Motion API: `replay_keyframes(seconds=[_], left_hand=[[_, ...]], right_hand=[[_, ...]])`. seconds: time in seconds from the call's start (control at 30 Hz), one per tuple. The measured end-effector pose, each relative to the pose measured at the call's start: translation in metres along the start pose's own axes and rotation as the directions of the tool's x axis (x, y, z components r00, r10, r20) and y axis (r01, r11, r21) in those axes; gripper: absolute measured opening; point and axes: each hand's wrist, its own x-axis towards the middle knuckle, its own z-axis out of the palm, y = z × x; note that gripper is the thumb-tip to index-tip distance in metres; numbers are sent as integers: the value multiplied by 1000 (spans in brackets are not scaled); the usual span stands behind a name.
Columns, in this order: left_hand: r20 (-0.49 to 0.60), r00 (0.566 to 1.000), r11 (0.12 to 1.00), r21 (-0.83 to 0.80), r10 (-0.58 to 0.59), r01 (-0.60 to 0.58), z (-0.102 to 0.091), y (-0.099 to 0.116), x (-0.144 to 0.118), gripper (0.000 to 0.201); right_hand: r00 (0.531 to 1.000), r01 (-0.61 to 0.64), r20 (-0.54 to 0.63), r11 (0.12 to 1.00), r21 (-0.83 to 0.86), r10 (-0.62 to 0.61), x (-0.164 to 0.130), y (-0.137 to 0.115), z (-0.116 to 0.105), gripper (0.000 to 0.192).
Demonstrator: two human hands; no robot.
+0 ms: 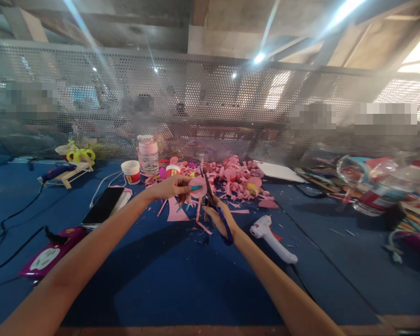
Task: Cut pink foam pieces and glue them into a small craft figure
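Observation:
My left hand (173, 186) pinches a small round pink foam piece (198, 187) above the blue table. My right hand (219, 219) grips blue-handled scissors (213, 200), whose blades point up and meet the right edge of the pink piece. Pink offcuts and strips (177, 212) lie on the blue surface just below both hands. A heap of pink cut shapes (238, 179) sits right behind the hands.
A white glue gun (271, 237) lies right of my right arm. A dark phone (103, 205), a purple power strip (49, 254) with cables, a small cup (131, 171) and a clear jar (148, 154) stand left. Clutter of bottles and books (381, 191) fills the right. A perforated metal screen (210, 107) backs the table.

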Motion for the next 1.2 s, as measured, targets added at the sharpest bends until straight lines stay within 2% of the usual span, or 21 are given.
replay_keyframes(seconds=[0.23,0.47,0.7,1.03,1.2], left_hand=[[21,1000,1000,-6,2,-2,-1,0,0,30],[46,999,999,-34,1,1,-2,0,0,32],[46,999,1000,-14,-21,21,-2,2,0,27],[49,998,1000,-7,-26,27,-4,2,-1,26],[48,999,1000,11,-26,26,-5,1,-1,26]], right_hand=[[1000,-17,24,999,40,16,-1,-3,0,12],[999,2,32,999,-35,-1,0,-2,-1,9],[998,13,65,999,29,-15,0,-2,0,12],[999,30,44,998,-60,-28,3,4,0,14],[997,26,70,999,-38,-23,2,4,0,13]])
